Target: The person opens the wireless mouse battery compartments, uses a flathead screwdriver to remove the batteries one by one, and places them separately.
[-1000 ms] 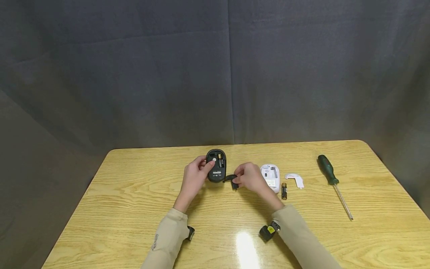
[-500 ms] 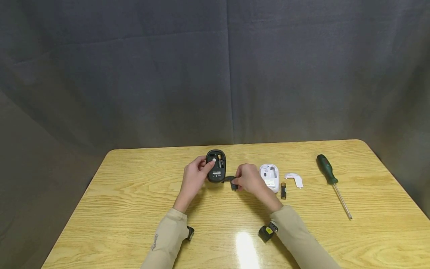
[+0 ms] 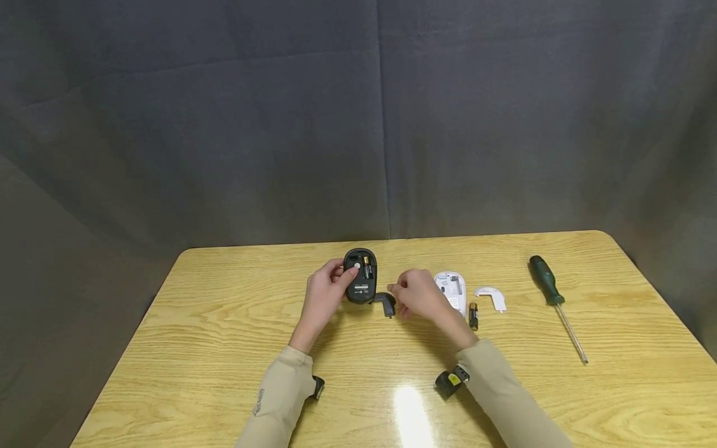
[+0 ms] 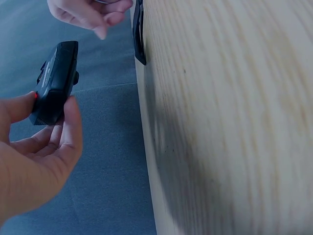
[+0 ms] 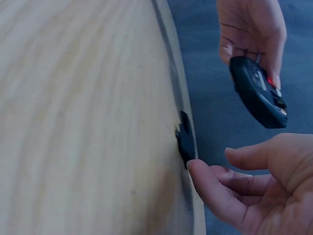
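Observation:
A black computer mouse [image 3: 361, 294] is held up in my left hand [image 3: 326, 291], thumb on its underside and fingers behind. That underside faces the head camera, and a battery [image 3: 367, 267] shows in its uncovered compartment. Just to the right, the black curved battery cover [image 3: 388, 305] lies on the table. Beside it is my right hand [image 3: 417, 292], holding nothing. In the right wrist view the thumb is apart from the index finger, whose tip is right at the end of the cover [image 5: 186, 143].
Right of my right hand lie a white mouse [image 3: 452, 287], underside up, a loose battery [image 3: 473, 316] and a white curved cover [image 3: 493, 298]. Farther right is a screwdriver [image 3: 551, 292] with a green handle. A dark curtain [image 3: 280, 155] hangs behind the wooden table [image 3: 224, 348].
My right hand has let go of the black battery cover, which now lies on the table, and has drawn slightly to the right. My left hand and the black mouse have stayed put.

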{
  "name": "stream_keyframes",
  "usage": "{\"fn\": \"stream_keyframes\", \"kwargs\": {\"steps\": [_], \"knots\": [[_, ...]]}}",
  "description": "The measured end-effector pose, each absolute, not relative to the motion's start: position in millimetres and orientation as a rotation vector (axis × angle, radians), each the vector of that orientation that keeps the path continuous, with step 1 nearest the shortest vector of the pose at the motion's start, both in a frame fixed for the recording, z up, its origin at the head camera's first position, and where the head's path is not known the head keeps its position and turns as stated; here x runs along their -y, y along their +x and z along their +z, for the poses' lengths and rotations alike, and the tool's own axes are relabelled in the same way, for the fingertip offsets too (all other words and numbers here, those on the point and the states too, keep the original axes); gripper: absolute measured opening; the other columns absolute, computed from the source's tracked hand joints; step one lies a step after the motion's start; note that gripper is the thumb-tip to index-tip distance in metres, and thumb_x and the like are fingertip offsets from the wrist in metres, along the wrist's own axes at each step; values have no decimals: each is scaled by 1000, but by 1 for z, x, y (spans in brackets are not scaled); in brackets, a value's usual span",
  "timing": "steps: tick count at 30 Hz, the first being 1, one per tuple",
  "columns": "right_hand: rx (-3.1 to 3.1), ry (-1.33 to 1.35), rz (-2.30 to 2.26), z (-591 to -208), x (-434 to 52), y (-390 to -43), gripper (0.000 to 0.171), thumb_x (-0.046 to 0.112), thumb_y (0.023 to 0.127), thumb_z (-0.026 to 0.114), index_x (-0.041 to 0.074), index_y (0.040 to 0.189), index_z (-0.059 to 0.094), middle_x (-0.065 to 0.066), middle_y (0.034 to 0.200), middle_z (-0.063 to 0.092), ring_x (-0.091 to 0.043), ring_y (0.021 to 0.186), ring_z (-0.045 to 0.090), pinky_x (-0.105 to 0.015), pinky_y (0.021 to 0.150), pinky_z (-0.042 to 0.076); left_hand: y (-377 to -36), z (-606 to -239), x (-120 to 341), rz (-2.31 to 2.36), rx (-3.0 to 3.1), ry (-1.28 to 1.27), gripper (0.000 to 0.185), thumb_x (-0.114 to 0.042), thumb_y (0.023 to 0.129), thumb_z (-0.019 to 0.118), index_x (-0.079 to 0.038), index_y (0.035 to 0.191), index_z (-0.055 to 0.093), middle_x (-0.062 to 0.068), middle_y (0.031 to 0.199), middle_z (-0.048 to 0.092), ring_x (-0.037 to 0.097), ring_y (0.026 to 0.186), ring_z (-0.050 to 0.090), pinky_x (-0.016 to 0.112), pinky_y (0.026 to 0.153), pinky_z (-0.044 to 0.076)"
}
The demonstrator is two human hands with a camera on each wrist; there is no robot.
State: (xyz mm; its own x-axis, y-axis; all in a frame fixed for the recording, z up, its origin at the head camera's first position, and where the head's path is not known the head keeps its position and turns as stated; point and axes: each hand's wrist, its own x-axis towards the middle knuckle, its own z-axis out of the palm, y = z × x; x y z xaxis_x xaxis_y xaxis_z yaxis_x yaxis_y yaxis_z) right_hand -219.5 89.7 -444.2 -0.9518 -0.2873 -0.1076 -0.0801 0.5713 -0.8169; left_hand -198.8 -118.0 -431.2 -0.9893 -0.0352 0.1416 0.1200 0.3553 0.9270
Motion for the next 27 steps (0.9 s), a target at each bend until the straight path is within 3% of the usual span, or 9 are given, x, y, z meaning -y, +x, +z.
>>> {"fn": "stream_keyframes", "kwargs": {"steps": [9,17,27], "knots": [[-2600,-340,-1365,-433,-102,-222,34,15,105,62,-5,77,65,-13,65,64,-24,59,68,-35,55,60,-198,-430,118,-1747,2462,-67,42,-21,101,68,8,131,64,18,103,65,22,84,63,49,74,63],[-2724,-423,-1305,-423,-121,-223,35,19,106,60,-1,78,67,-9,64,65,-27,59,65,-27,53,48,-198,-430,119,-1755,2465,-53,41,-20,100,69,7,131,64,17,103,63,20,80,62,48,73,63],[-2788,-332,-1343,-414,-163,-225,32,22,107,58,-5,93,70,-10,70,66,-23,63,65,-28,56,54,-199,-430,120,-1767,2461,-57,41,-21,100,69,6,132,64,18,104,63,18,78,63,51,74,63]]}}
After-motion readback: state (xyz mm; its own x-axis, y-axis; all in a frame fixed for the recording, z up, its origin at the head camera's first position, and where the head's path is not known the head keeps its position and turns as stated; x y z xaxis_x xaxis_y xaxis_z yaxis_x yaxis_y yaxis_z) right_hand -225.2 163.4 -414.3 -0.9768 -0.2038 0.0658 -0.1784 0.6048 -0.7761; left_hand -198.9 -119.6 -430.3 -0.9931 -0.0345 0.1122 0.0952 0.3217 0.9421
